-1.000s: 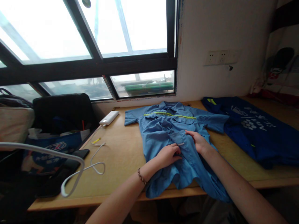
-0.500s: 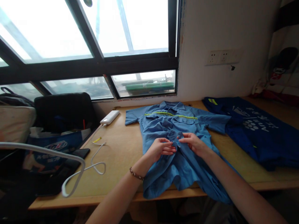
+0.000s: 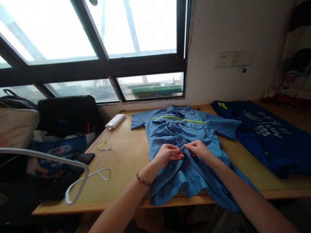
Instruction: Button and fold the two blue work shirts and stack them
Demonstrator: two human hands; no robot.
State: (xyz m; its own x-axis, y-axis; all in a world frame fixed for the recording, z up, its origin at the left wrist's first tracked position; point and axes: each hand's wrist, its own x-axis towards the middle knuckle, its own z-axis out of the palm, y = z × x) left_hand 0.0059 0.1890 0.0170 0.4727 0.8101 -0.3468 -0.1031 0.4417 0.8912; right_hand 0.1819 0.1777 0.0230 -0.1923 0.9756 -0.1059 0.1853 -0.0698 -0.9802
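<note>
A light-blue short-sleeved work shirt (image 3: 165, 132) with a yellow-green stripe across the chest lies front up on the table, its collar toward the window. My left hand (image 3: 168, 153) is closed on one edge of its front opening, wearing a braided bracelet at the wrist. Close beside it, my right hand (image 3: 198, 150) pinches the other front edge, lifted a little off the cloth below. The fingertips of both hands nearly meet at the placket. Any button between them is too small to make out. The lower hem hangs past the table's front edge.
A dark-blue garment (image 3: 267, 136) with white print lies at the right. On the left are a white power bank (image 3: 115, 121), its white cable (image 3: 103, 173) and a dark phone-like slab (image 3: 85, 158). A blue bag (image 3: 58, 152) stands beyond the wooden table's (image 3: 131, 155) left edge.
My right hand has drawn slightly left and closer to my left hand, and the shirt's right front edge now shows as a lifted strip. The view has shifted slightly.
</note>
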